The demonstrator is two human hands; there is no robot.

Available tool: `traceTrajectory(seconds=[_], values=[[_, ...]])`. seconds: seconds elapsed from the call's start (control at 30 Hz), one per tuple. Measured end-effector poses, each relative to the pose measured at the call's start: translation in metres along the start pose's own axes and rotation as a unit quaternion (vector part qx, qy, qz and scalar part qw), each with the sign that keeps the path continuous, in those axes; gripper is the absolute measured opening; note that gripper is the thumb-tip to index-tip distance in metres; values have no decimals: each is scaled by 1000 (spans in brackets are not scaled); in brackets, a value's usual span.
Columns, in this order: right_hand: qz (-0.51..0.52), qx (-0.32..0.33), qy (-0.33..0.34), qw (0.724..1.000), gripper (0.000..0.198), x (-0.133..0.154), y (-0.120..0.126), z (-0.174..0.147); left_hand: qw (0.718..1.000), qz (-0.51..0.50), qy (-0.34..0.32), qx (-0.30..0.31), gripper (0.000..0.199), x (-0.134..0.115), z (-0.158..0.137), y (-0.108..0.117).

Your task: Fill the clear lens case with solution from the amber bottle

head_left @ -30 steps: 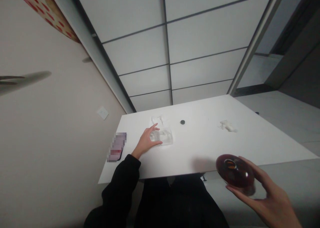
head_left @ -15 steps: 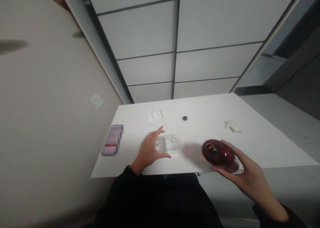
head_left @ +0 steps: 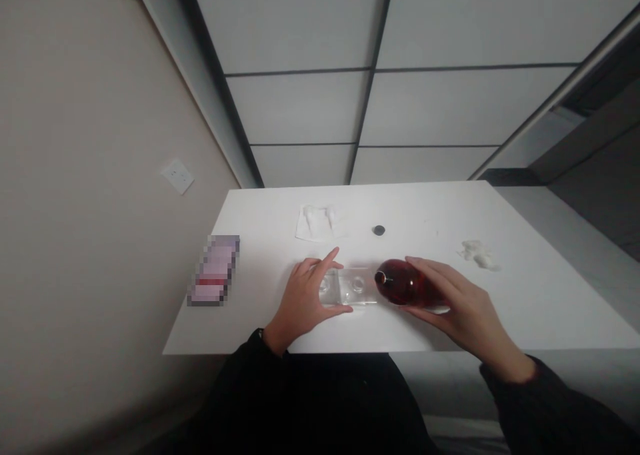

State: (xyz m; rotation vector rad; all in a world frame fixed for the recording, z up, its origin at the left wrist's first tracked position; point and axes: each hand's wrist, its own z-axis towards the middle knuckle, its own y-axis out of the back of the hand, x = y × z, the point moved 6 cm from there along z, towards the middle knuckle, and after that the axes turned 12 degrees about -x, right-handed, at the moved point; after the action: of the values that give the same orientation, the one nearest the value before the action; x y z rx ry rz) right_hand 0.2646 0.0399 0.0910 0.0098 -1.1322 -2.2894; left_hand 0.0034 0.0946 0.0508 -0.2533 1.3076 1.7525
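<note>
1. Glass seems the likely material of the dark red, rounded glossy bottle (head_left: 407, 283): it shines, so I judge it smooth, rigid, slippery and breakable, with some weight if filled.
2. Right hand (head_left: 460, 308) wraps the bottle's belly, fingers over the top and thumb underneath, tipping it sideways so that its small open mouth points toward the left hand. The wide belly looks like the safest place to hold it; the narrow mouth end offers little purchase.
3. Left hand (head_left: 305, 298) rests on the white table (head_left: 525, 308), curved loosely round the near end of a clear, shallow plastic tray with round wells (head_left: 350, 287). It steadies the tray without lifting it, index finger stretched out.
4. That tray looks thin, light and easy to shove, hence the bracing hand. The bottle's mouth sits just at the tray's end nearest the right hand.
5. Beyond the left hand's fingertips lies a soft white folded cloth pad (head_left: 316, 222); a small black round cap (head_left: 379, 230) lies beyond the bottle.
6. Farther out past the right hand lies a crumpled white wad (head_left: 479, 254), soft and shapeless.
</note>
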Motion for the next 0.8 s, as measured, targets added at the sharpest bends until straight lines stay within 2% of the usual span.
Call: traceTrajectory(seconds=[0.27,0.6,0.8], values=[[-60,15,86,994,60,8,-3,13,999,-23,24,14,118,-2,0,1],[-106,36,142,984,49,12,2,24,999,-32,31,5,125,-3,1,1],[-116,39,156,980,54,17,3,31,999,-28,21,-3,132,-2,0,0]])
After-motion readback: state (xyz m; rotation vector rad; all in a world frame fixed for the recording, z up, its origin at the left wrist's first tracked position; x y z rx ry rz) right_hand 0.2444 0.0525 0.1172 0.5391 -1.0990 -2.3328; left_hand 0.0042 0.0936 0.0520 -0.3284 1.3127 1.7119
